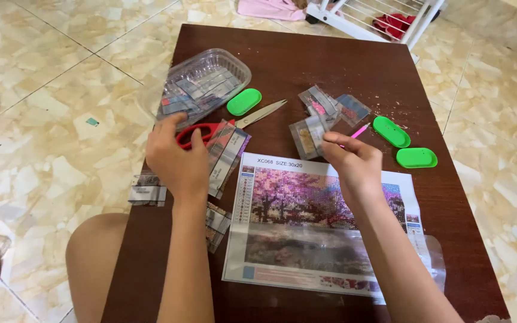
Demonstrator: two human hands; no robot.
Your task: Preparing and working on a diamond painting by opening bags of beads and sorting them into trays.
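My left hand [176,160] rests on the red handles of a pair of scissors [257,113], fingers curled over them; the blades point right across the dark wooden table [342,66]. A stack of small bead packets [227,152] lies against that hand. My right hand [354,164] pinches a pink applicator pen [361,130] and touches a clear bead packet [307,136]. Below both hands lies a bead-art canvas [306,221] showing pink trees.
A clear plastic tub [207,81] of packets stands at the back left. Three green oval trays [244,101] [391,131] [416,157] lie around. More packets [336,106] lie mid-table, others [148,192] at the left edge. A white rack [378,18] stands behind. My knee [94,251] is left.
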